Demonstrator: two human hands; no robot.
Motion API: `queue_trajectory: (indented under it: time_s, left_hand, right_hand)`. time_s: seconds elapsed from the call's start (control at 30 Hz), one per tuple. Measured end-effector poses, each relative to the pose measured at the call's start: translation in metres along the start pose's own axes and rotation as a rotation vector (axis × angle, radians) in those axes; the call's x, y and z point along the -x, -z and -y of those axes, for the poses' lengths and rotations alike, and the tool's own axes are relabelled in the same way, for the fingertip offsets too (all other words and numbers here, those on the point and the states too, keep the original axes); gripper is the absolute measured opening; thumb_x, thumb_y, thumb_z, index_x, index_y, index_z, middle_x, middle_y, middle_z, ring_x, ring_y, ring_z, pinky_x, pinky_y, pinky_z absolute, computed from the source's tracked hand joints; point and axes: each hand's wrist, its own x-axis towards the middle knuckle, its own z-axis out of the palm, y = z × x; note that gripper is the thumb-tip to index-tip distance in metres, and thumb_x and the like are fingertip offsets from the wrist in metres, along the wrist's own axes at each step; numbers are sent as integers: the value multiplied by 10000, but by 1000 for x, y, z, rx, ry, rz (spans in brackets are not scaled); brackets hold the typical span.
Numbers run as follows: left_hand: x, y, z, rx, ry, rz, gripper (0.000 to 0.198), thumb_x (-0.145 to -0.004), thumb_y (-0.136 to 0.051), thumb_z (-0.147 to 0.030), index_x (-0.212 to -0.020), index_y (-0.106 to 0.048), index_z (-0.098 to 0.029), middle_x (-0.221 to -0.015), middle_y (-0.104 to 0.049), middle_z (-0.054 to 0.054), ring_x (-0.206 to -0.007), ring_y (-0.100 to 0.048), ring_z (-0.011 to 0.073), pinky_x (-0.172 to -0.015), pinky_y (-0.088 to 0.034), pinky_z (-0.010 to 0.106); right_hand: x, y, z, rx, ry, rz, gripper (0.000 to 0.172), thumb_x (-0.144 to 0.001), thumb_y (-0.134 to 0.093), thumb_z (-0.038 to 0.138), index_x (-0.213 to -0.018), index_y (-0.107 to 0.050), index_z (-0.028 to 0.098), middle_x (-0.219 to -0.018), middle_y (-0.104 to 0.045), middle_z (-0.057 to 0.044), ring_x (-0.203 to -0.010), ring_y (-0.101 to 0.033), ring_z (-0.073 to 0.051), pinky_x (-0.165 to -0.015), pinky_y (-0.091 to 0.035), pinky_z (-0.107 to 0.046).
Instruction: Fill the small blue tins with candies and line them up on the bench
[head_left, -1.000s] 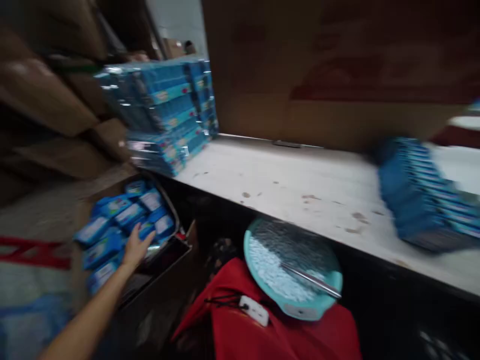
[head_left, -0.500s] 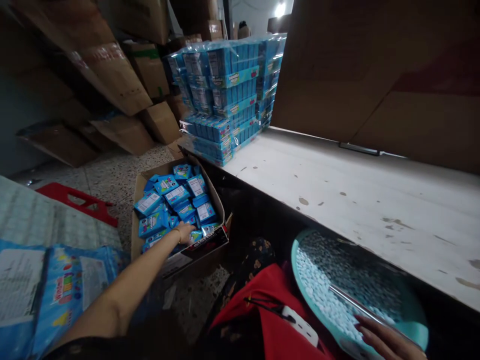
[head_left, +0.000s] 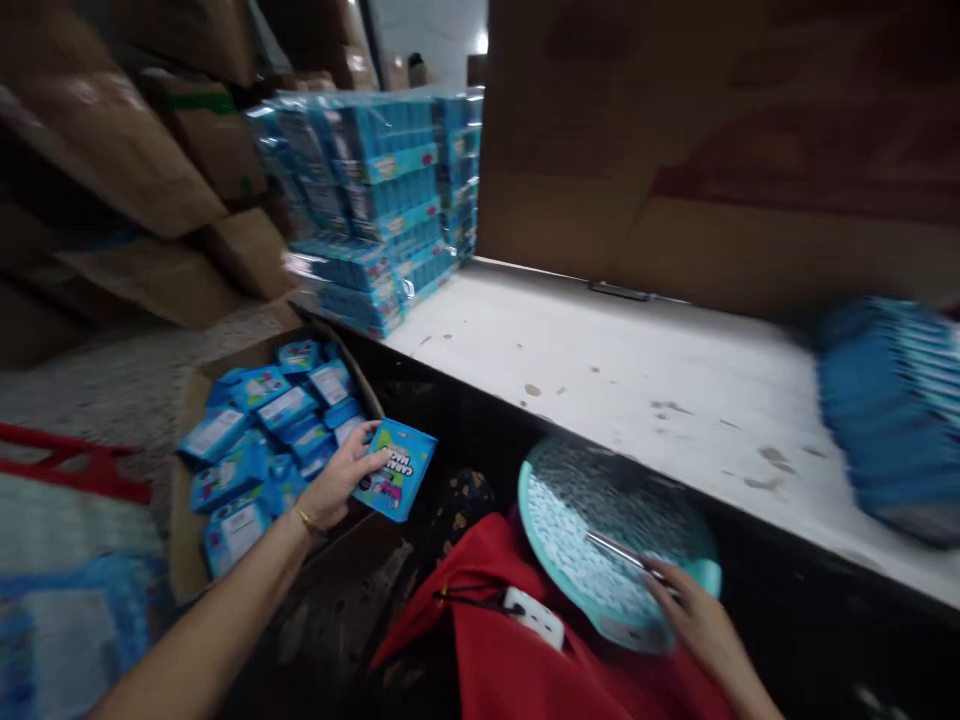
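Currently pinching a flat blue candy box point(head_left: 409, 470) in the left hand point(head_left: 343, 480), with the thumb over its printed front and gripping along one edge only. Held tilted at the right-hand corner of the carton point(head_left: 183, 555) of loose blue boxes point(head_left: 229, 475); impossible to tell whether touching its wall. Could pivot or slip from so one-sided a grip, and fall floorward if knocked against that corner. Might also dent under too hard a squeeze, judging by the thin-card look. If left unfastened at a flap, not checkable from this side, could come apart with a twist.

Curled, in the right hand point(head_left: 686, 605), around the handle of a slim metal utensil point(head_left: 619, 550) lying among pale blue candies point(head_left: 574, 545). Could flick some over the rim with a jerky wrist. Could also tip the teal bowl point(head_left: 630, 637), apparently propped on yielding red fabric point(head_left: 480, 565) rather than on the white worktop point(head_left: 540, 330), by pressing down too heavily.
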Motion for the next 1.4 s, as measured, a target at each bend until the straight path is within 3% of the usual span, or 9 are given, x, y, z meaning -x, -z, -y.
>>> queue_trajectory:
  time_s: [0.2,0.33,0.43,0.57,0.73,0.83,1.03,1.27,1.4]
  left_hand:
    - [-15,-124,54,152,337,166,635,-720,-588,-306,-1266,-263,-287,-1083,-570,63,-788,-616,140,-722,-495,294]
    - [-11,-163,63,42,381,514,600,-738,-516,-452,-1265,-331,-235,-1284,-420,116,-1072,-503,238,-878,-420,381]
    - [-14,-171,62,-231,101,670,725,-566,-695,-404,-1213,-426,-220,-1340,-349,109,-1203,-350,297,-968,-327,397]
    - [-27,-173,74,-390,30,670,561,-546,-723,-294,-1054,-523,-162,-1028,-607,90,-975,-548,275,-896,-400,395]
    - [-44,-168,100,-214,271,536,381,-621,-672,-324,-938,-538,-160,-902,-656,58,-862,-607,222,-817,-467,353]
    - [-52,-171,111,-70,371,465,391,-630,-673,-307,-963,-513,-178,-903,-658,54,-837,-622,209,-805,-480,364]
    - [-67,-175,124,-11,400,337,413,-605,-700,-281,-958,-507,-189,-901,-653,49,-779,-633,192,-758,-509,377]
    - [-80,-164,123,-29,283,264,407,-590,-708,-264,-943,-525,-178,-890,-648,35,-785,-624,163,-756,-508,331]
    - [-89,-168,123,9,293,287,389,-586,-711,-248,-918,-527,-165,-865,-647,41,-760,-623,165,-734,-515,343]
  right_hand:
    - [6,-3,108,47,414,-22,573,-744,-491,221,-1290,-322,254,-1377,-281,-56,-1247,-268,-216,-989,-325,-423]
    - [3,-8,122,22,536,47,538,-723,-459,88,-1227,-400,266,-1300,-405,-28,-1233,-273,-194,-1001,-283,-412]
    - [4,-11,114,-193,359,17,445,-730,-515,158,-1164,-437,214,-1148,-528,-47,-1061,-458,-174,-916,-369,-347]
    - [1,-12,85,-363,260,205,417,-771,-514,269,-1175,-414,236,-1072,-566,-10,-916,-537,-138,-769,-439,-257]
    - [-15,2,10,425,-59,72,280,-791,-456,180,-1051,-550,142,-1029,-575,-120,-971,-496,-228,-811,-377,-357]
    - [-19,5,-16,641,-125,68,275,-811,-363,112,-974,-585,122,-908,-596,-137,-918,-502,-235,-802,-345,-385]
    - [-12,8,-11,600,-152,110,304,-859,-329,356,-1025,-542,215,-983,-565,-72,-912,-506,-194,-743,-328,-318]
    - [-15,47,-21,754,-208,36,248,-826,-323,117,-874,-557,185,-904,-565,-73,-820,-522,-169,-691,-302,-293]
    - [-35,34,-23,696,-212,64,268,-813,-327,101,-908,-572,154,-907,-575,-109,-851,-518,-187,-741,-310,-303]
